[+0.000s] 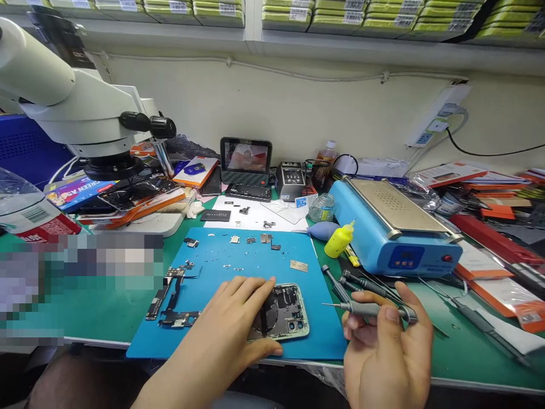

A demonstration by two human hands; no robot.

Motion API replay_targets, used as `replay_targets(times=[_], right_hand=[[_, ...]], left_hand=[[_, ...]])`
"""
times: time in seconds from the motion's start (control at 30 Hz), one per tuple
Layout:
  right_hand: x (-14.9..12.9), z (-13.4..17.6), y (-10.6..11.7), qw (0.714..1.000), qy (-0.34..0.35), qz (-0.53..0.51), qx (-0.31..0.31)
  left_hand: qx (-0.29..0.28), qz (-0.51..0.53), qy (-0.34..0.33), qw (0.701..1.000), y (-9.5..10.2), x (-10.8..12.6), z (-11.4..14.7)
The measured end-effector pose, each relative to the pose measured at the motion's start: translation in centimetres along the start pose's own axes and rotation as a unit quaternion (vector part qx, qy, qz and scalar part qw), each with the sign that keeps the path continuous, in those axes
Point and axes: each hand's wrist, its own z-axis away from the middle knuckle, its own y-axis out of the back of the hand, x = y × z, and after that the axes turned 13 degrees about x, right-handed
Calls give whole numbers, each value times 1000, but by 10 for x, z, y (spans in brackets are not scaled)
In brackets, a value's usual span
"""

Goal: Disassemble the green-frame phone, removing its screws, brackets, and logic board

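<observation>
Right hand (389,347), lower right of the frame, has its grip closed around a screwdriver (366,308); left hand (232,312) clasps the phone housing (293,309), lower centre, by opposite edges, apparently steadying it.

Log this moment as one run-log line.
left hand: braced across phone housing | right hand: holding screwdriver, tip pointing left, clear of housing | blue mat: under housing | small parts: scattered beyond housing
</observation>
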Motion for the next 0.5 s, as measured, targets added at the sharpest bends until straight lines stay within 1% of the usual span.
replay_targets(times=[0.2,0.27,0.4,0.5], right_hand=[[-2,3,1,1000,-5,-4,-19],[-2,2,1,1000,-1,-4,-20],[0,1,-1,1000,7,2,-26],[1,1,-1,999,12,13,-33]], left_hand=[[-9,5,-29,1000,0,0,4],[13,10,-39,999,1,2,10],[82,31,-40,995,2,6,24],[93,32,-55,994,2,4,30]])
